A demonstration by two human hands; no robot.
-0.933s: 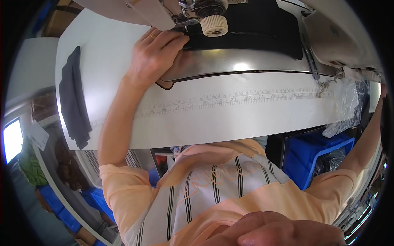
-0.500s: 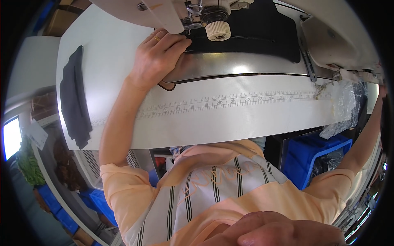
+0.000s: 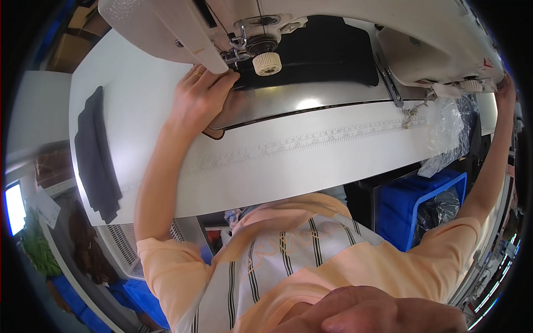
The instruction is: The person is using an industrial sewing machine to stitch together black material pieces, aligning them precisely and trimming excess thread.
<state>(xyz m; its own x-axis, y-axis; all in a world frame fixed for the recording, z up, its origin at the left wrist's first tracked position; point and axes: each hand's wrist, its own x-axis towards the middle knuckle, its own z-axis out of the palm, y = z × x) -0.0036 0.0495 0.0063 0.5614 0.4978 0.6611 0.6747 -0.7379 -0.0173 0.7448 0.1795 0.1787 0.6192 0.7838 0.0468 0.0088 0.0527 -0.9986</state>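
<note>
Under the head of a pale sewing machine (image 3: 166, 28) lies a black fabric piece (image 3: 327, 41), with a thin zipper-like line running across it. At the fabric's left end, beside the needle area, my left hand (image 3: 201, 100) is closed with its thumb and fingers at the cloth edge; the fingertips are partly hidden by the machine. A ring shows on one finger. Stretched far to the right, my right hand (image 3: 504, 91) reaches up to the right end of the machine, and its fingers are too hidden to read.
A metal plate (image 3: 277, 102) borders the fabric on the white table (image 3: 311, 133), which carries a printed ruler scale. Folded dark cloth (image 3: 95, 150) rests at the left. Clear plastic (image 3: 444, 130) hangs at the right edge, above a blue crate (image 3: 397, 216) with a black bag.
The view has shifted, showing more of the machine and more of my right hand at its right end. My left hand stays at the fabric's left end.
</note>
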